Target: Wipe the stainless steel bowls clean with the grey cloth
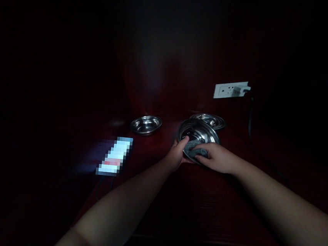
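Observation:
A shiny metal bowl [199,131] is tilted toward me, its near rim raised off the dark red table. My left hand [177,152] grips its left edge, thumb over the rim and fingers underneath. Inside the bowl, my right hand [214,155] presses a grey, mesh-textured cloth [192,146] against the metal with curled fingers. Dim light blurs the cloth's outline. Behind the held bowl lies a second metal bowl [219,122], partly covered by it. Farther left a third metal bowl [146,125] sits upright on the table.
A bright phone screen [116,157], pixelated, is at the left with a thin cable below it. On the back wall a white socket panel [223,91] holds a plug [241,89], whose dark cord [251,116] hangs down to the right. Deep shadow covers the surroundings.

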`<state>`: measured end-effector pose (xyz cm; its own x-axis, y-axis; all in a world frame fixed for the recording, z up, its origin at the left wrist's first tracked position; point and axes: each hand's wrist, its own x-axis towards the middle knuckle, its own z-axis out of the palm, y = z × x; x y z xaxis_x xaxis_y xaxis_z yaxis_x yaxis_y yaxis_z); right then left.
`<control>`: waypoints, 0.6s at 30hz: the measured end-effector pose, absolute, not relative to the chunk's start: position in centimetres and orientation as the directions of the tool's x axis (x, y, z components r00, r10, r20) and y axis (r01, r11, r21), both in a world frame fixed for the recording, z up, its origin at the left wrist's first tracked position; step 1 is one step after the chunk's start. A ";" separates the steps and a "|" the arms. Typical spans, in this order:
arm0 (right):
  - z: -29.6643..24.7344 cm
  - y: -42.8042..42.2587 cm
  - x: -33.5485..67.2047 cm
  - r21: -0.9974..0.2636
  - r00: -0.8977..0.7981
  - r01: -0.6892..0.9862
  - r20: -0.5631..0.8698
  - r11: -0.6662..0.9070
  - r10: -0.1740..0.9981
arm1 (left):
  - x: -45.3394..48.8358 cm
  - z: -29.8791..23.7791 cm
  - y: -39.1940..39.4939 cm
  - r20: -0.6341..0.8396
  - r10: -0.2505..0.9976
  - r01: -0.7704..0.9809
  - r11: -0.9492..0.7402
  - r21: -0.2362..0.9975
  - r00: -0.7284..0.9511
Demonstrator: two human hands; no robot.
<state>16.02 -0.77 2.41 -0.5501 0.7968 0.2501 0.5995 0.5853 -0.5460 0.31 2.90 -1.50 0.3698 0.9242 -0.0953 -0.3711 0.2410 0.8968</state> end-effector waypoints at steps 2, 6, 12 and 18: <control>2.5 -0.7 16.2 -0.534 -0.550 0.628 0.210 0.566 0.808 | 0.3 -1.5 2.8 -0.095 0.923 -0.376 0.244 0.894 0.374; 2.7 -0.6 16.6 -0.476 -0.517 0.712 0.141 0.516 0.844 | 0.3 -1.3 2.8 -0.108 0.921 -0.382 0.259 0.887 0.374; 3.0 -0.4 17.0 -0.432 -0.467 0.781 0.074 0.450 0.881 | 0.2 -1.2 2.7 -0.111 0.919 -0.353 0.254 0.901 0.378; 3.0 -0.4 17.0 -0.446 -0.451 0.782 0.077 0.436 0.889 | 0.1 -1.3 2.8 -0.110 0.918 -0.353 0.254 0.900 0.381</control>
